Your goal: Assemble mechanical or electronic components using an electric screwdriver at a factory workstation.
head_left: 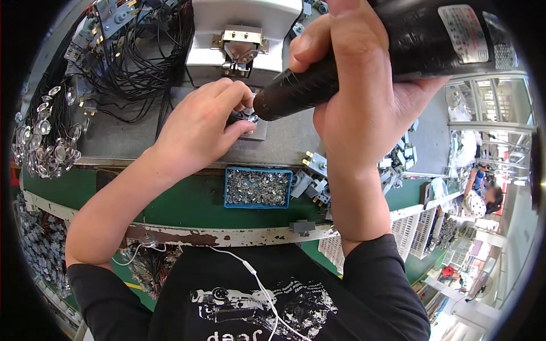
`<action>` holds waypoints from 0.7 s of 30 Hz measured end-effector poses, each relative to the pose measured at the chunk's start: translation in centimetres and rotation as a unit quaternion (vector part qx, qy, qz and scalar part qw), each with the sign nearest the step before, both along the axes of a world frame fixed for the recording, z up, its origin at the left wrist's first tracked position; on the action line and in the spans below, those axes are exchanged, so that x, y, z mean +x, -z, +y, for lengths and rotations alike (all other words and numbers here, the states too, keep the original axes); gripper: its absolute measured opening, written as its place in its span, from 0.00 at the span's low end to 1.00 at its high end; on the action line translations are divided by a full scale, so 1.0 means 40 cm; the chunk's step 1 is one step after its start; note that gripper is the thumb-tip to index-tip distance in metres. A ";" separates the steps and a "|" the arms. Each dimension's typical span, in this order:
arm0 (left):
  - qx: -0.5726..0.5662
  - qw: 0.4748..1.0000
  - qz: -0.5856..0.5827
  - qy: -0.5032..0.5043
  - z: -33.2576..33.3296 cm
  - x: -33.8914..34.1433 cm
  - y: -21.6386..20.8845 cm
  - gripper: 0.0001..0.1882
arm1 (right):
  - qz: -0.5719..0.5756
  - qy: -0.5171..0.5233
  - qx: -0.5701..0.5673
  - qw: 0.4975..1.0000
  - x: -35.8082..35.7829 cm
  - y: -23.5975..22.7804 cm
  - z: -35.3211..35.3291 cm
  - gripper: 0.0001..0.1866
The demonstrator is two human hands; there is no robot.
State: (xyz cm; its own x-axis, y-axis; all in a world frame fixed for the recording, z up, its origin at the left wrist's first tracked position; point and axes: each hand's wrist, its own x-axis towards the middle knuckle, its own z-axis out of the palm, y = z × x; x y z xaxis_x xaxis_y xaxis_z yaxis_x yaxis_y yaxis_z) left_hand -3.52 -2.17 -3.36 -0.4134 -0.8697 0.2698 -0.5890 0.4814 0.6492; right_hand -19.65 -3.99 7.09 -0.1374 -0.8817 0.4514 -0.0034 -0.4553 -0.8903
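My right hand [361, 108] is wrapped round a thick black electric screwdriver [418, 42], which slants down to the left. Its dark nose ends right beside the fingertips of my left hand [202, 116]. Those fingers are pinched on a small grey part with a metal terminal [250, 117], mostly covered by the fingers. Beneath it is a small metal block [259, 135] on the grey work surface. Just behind stands a metal housing [276, 42] with a brass-and-steel mechanism [242, 48] on its front. The screwdriver's bit is hidden from sight.
A blue tray [226, 196] of small metal pieces sits at the near edge. Grey switch parts [313, 184] lie to its right. Black cables [131, 77] and round metal-capped ends [48, 139] crowd the left. Another person [480, 199] is far right.
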 end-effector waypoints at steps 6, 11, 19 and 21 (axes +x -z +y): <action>0.007 1.000 0.004 0.009 -0.002 0.003 0.002 0.15 | 0.001 -0.012 0.008 1.000 0.000 0.001 0.007 0.09; 0.005 1.000 0.002 0.013 -0.001 0.004 -0.003 0.16 | 0.001 -0.021 0.014 1.000 0.006 0.004 0.009 0.08; 0.034 0.999 -0.006 0.015 -0.005 0.007 -0.011 0.19 | -0.004 -0.022 0.030 0.999 0.002 0.033 -0.003 0.07; 0.057 0.998 -0.014 0.020 -0.008 0.005 -0.028 0.19 | -0.032 -0.170 0.001 0.985 -0.023 0.034 -0.039 0.07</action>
